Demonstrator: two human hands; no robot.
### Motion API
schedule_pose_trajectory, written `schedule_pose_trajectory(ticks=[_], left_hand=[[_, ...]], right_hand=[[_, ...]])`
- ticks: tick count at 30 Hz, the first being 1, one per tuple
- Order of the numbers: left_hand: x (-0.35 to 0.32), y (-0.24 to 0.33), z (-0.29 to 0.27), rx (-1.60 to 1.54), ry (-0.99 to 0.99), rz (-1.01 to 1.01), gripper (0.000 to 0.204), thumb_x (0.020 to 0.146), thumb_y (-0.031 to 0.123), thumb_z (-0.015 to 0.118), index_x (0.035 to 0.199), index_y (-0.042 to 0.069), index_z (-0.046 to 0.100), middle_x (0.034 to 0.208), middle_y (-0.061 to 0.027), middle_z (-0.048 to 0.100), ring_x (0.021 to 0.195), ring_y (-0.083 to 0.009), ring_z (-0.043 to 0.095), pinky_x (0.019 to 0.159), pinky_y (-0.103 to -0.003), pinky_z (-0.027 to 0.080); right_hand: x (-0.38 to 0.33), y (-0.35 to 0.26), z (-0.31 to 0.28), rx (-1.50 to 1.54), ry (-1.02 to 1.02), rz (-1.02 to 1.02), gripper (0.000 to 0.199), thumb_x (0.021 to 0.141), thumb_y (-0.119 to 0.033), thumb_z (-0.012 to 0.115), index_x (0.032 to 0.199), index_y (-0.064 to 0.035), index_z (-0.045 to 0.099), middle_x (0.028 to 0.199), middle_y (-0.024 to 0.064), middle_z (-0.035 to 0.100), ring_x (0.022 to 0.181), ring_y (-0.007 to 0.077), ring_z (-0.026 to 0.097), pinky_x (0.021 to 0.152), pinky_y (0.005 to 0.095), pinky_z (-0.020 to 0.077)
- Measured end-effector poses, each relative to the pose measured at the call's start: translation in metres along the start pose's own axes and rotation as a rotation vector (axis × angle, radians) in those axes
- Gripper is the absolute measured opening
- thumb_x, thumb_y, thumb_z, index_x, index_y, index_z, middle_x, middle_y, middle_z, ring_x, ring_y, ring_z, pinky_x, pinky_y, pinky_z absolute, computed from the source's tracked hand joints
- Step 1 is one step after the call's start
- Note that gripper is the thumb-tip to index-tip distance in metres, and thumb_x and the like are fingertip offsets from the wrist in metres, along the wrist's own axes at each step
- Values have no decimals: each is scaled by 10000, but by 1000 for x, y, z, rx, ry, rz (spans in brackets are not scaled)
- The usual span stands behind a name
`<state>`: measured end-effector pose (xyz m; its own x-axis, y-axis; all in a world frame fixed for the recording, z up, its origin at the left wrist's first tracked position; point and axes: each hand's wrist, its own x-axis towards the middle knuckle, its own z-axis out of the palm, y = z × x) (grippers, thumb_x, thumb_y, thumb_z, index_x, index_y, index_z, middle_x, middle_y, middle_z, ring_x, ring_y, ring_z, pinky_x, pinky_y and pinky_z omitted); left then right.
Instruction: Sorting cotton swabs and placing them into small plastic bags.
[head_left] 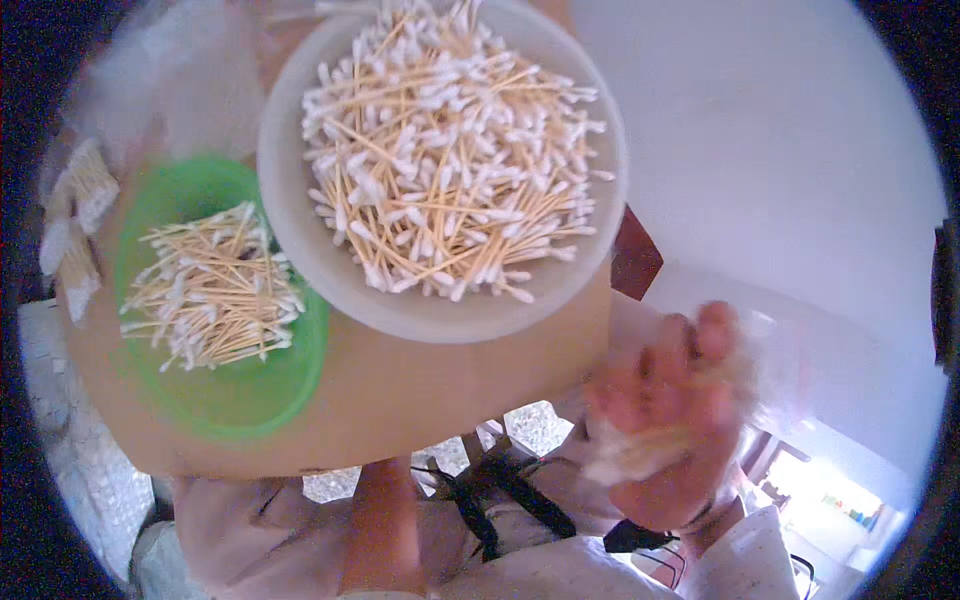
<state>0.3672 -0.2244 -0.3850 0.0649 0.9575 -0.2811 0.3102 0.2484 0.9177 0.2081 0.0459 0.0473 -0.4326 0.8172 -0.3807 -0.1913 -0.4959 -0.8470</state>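
Observation:
My right hand [680, 400] is raised off the table's right edge, blurred by motion. Its fingers curl around something pale and partly see-through that I cannot make out. Of my left arm only the forearm [385, 530] shows; the hand is hidden beneath the table edge. A large whitish bowl [440, 325] is heaped with cotton swabs [450, 150] with wooden sticks and white tips. To its left sits a green oval basin [220, 410], holding a smaller loose pile of cotton swabs [215, 285].
Bundles of cotton swabs [75, 230] lie at the brown table's [450, 375] left edge. Clear plastic bags [180, 90] are at the far left. A white wall [770, 130] rises on the right, and black straps [510, 495] hang near my lap.

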Motion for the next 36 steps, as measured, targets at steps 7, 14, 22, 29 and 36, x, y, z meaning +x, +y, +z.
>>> schedule_pose_trajectory(ticks=[7,14,22,29,36], left_hand=[[66,10,-116,-142,173,113,280,849,286,490,971,67,614,890,-152,643,833,-288,620,755,-478,458],[54,152,-218,504,-285,175,346,837,253,490,1056,-14,485,718,-175,629,700,-357,628,691,-512,467],[26,293,-339,228,-546,269,321,930,294,425,1147,70,502,869,-133,607,722,-293,603,726,-420,494],[19,328,-443,-349,512,626,371,969,322,362,735,64,491,642,-12,438,621,-119,414,588,-267,356],[40,305,-461,-737,874,362,310,954,334,430,767,88,453,599,31,384,492,-47,331,457,-213,291]], right_hand=[[18,-6,-1,139,-238,139,516,861,-274,543,1301,-141,309,807,26,421,616,139,454,580,295,416],[35,6,-13,335,-576,203,541,863,-368,524,1305,-113,343,1047,75,505,747,219,573,654,381,499],[40,16,-15,320,-664,97,537,873,-407,527,1282,-95,373,1169,89,518,975,190,565,745,358,517],[40,26,-8,201,-586,142,458,944,-414,383,1246,-72,416,1034,98,608,826,147,596,685,281,520],[29,42,0,104,-720,274,529,950,-466,298,1281,-64,391,1078,121,598,806,153,604,662,259,510]])
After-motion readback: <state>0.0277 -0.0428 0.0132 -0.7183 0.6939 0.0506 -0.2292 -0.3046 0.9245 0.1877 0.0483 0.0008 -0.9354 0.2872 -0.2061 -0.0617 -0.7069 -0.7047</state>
